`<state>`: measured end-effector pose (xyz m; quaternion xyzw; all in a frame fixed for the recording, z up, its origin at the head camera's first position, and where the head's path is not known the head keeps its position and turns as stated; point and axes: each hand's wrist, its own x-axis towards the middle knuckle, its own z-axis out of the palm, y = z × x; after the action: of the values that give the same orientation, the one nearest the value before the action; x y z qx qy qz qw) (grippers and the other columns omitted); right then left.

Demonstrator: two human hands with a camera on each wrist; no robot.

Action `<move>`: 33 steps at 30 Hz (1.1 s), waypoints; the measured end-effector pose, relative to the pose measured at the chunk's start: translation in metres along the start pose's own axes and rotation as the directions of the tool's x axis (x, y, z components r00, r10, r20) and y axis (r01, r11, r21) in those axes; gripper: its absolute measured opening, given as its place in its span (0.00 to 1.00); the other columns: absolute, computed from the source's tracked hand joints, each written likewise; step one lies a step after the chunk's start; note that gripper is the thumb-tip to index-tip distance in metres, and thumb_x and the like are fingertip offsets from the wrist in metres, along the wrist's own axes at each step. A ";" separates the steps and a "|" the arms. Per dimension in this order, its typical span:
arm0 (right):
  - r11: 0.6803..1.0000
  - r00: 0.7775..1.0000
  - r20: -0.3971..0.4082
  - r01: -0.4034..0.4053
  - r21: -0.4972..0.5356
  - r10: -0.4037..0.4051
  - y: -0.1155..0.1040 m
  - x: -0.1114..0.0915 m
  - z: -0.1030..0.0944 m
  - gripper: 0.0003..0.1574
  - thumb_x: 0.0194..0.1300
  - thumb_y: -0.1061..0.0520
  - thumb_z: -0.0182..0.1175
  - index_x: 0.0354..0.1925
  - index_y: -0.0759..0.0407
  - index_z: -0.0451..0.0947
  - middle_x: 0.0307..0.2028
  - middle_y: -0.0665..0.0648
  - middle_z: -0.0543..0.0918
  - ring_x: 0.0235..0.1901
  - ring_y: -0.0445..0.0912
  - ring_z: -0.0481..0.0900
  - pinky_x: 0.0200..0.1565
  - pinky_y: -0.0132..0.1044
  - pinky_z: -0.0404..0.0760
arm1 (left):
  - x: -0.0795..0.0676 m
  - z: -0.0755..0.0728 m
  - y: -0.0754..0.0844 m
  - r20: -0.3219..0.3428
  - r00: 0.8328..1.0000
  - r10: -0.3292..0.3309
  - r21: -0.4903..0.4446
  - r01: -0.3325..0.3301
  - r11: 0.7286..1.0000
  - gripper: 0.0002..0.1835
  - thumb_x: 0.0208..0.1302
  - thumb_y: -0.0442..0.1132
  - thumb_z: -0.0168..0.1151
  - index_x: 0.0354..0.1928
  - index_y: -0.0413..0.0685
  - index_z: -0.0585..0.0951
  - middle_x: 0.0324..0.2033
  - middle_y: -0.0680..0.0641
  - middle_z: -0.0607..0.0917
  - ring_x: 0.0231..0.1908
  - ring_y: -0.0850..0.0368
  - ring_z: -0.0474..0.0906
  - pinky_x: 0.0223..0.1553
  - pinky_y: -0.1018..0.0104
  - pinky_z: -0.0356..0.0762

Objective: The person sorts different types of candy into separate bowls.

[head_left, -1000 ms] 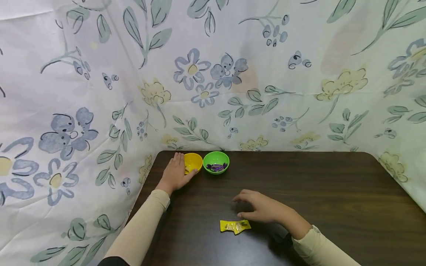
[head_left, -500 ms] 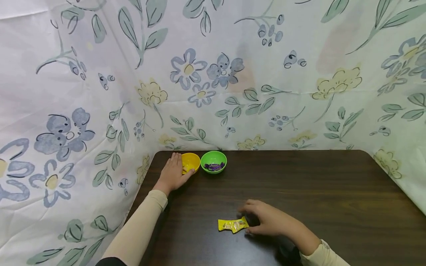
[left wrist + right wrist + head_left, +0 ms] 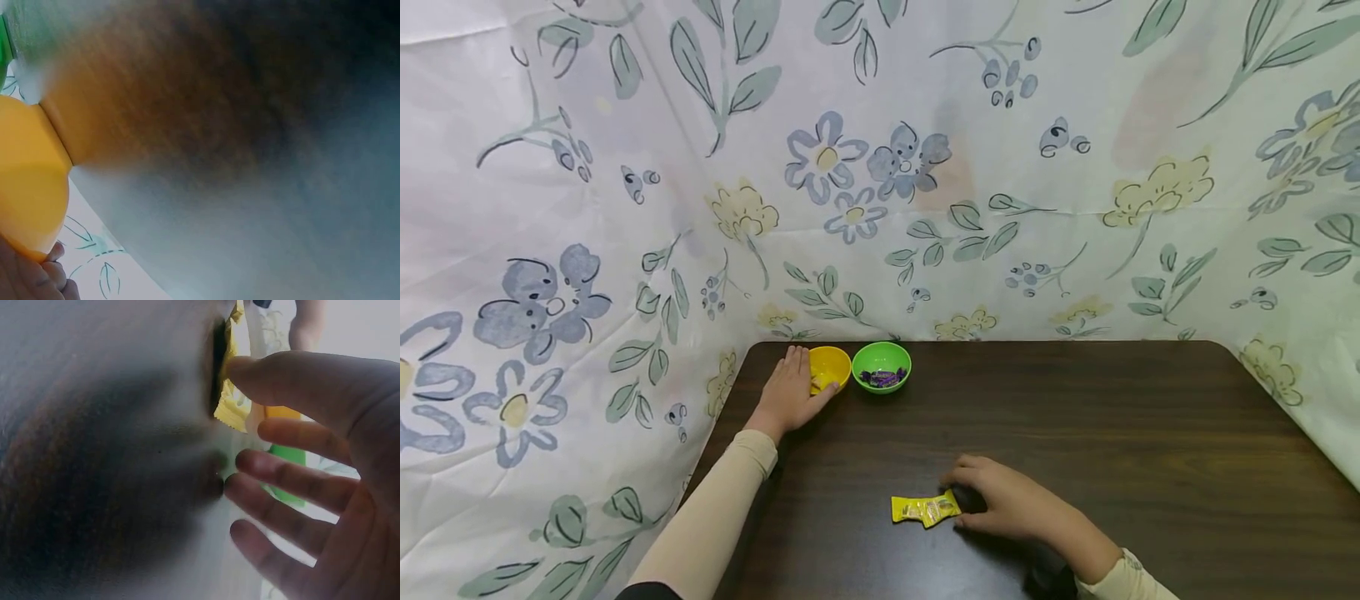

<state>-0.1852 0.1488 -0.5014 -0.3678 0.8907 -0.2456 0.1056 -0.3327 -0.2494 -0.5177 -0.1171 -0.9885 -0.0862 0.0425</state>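
My left hand (image 3: pixel 791 393) lies against the left and front of a yellow bowl (image 3: pixel 831 364), its fingers straight along the side and the thumb at the front rim. Yellow pieces show inside that bowl, partly hidden by the hand. In the left wrist view, fingertips touch the outer wall of the yellow bowl (image 3: pixel 31 181). My right hand (image 3: pixel 1011 500) is low over the table beside a yellow-wrapped candy (image 3: pixel 925 507). The right wrist view has the thumb at the wrapper (image 3: pixel 232 409) and the other fingers spread, loosely bent, holding nothing.
A green bowl (image 3: pixel 882 358) stands to the right of the yellow one, with purple-wrapped candies (image 3: pixel 883 378) in it. Both are near the back left corner of the dark wooden table (image 3: pixel 1075 408). A floral cloth (image 3: pixel 925 167) hangs behind and at the sides.
My right hand has moved down and slightly right to the right end of the yellow candy, then stayed almost still. The left hand keeps its place at the yellow bowl.
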 end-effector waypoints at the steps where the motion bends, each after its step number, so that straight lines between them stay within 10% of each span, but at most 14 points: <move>1: 1.000 1.000 -0.002 -0.003 -0.006 0.003 0.000 0.000 0.001 0.28 0.67 0.46 0.75 0.62 0.50 0.83 0.53 0.46 0.83 0.55 0.42 0.82 0.55 0.46 0.85 | 0.000 0.000 0.000 -0.004 1.000 0.002 -0.001 -0.002 1.000 0.55 0.76 0.72 0.44 0.82 0.28 0.53 0.82 0.29 0.57 0.84 0.33 0.48 0.84 0.41 0.49; 33: 0.996 0.996 -0.077 0.046 -0.080 -0.052 -0.008 0.012 0.019 0.16 0.61 0.54 0.76 0.48 0.47 0.87 0.41 0.42 0.78 0.37 0.33 0.69 0.39 0.29 0.75 | -0.002 -0.003 0.003 0.008 1.000 -0.010 0.008 0.010 1.000 0.55 0.75 0.72 0.43 0.82 0.28 0.54 0.82 0.29 0.57 0.84 0.33 0.49 0.84 0.42 0.48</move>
<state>-0.1819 0.1282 -0.5139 -0.3834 0.8938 -0.2273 0.0499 -0.3300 -0.2476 -0.5146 -0.1126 -0.9895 -0.0819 0.0385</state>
